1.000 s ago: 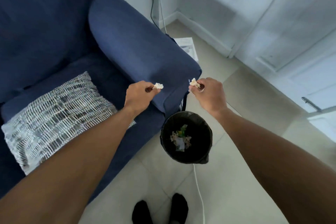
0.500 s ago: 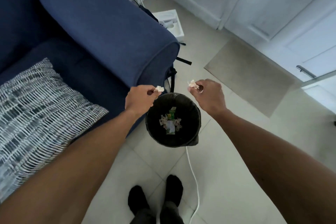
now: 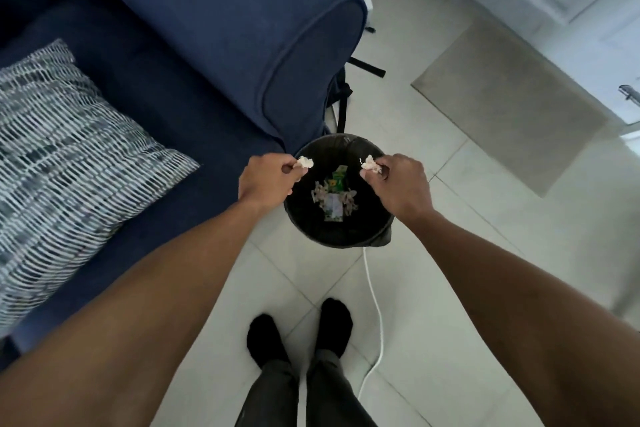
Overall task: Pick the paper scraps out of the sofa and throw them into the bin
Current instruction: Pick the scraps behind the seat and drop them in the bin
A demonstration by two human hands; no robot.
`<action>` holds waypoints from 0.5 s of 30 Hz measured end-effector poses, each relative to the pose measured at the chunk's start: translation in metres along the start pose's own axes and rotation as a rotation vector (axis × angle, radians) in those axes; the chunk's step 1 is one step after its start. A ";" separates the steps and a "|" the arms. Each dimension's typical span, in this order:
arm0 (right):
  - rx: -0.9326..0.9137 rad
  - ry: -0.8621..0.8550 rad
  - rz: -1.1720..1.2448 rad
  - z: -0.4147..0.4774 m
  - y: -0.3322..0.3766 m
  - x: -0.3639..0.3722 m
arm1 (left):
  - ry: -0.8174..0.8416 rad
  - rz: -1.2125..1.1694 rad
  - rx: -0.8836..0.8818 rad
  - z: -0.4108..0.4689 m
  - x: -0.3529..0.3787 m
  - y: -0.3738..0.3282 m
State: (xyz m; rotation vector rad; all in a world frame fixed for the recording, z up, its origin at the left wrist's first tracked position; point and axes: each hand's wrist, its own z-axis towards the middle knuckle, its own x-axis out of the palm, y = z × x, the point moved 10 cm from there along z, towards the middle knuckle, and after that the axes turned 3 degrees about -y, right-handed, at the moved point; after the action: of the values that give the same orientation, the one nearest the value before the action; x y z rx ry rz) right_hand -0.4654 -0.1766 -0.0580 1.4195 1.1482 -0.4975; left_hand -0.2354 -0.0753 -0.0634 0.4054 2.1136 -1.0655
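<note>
A: What has changed?
B: My left hand (image 3: 268,180) and right hand (image 3: 398,184) have moved from the sofa (image 3: 214,45) to over the bin (image 3: 346,236).
A: Grip?
B: Each pinches a scrap (image 3: 305,162); I judge release comes next.
</note>
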 end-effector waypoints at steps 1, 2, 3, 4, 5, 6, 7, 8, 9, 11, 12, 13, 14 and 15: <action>-0.005 0.003 0.003 -0.001 0.000 0.004 | -0.002 0.006 0.000 -0.001 0.001 0.004; -0.010 0.006 0.005 -0.002 0.000 0.008 | -0.002 0.015 0.001 -0.002 0.003 0.007; -0.009 0.011 0.006 -0.003 0.000 0.011 | 0.000 0.028 0.002 -0.002 0.004 0.010; -0.006 0.014 0.003 -0.003 -0.001 0.013 | -0.001 0.042 0.003 -0.002 0.004 0.011; -0.004 0.018 -0.003 -0.003 -0.001 0.015 | -0.006 0.053 0.006 -0.001 0.004 0.013; -0.003 0.023 -0.010 -0.002 -0.001 0.017 | -0.012 0.057 0.009 0.000 0.003 0.013; -0.002 0.031 -0.015 -0.001 0.000 0.018 | -0.015 0.055 0.011 0.001 0.003 0.013; 0.001 0.043 -0.018 0.000 0.000 0.019 | -0.015 0.051 0.013 0.002 0.002 0.013; 0.007 0.058 -0.020 0.001 0.001 0.020 | -0.014 0.046 0.014 0.003 0.002 0.013; 0.024 0.086 -0.026 0.001 0.001 0.022 | -0.015 0.041 0.016 0.005 0.002 0.012; 0.029 0.094 -0.027 0.002 0.000 0.022 | -0.015 0.048 0.020 0.006 0.002 0.012; 0.030 0.099 -0.027 0.002 0.000 0.022 | -0.015 0.056 0.024 0.006 0.002 0.011; 0.031 0.102 -0.028 0.002 0.000 0.022 | -0.013 0.059 0.024 0.006 0.002 0.011; 0.031 0.103 -0.029 0.003 0.001 0.021 | -0.012 0.059 0.023 0.007 0.002 0.011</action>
State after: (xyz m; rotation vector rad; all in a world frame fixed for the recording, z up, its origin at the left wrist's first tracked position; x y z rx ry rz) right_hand -0.4552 -0.1718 -0.0757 1.4711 1.2502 -0.4687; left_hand -0.2279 -0.0742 -0.0737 0.4683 2.0676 -1.0567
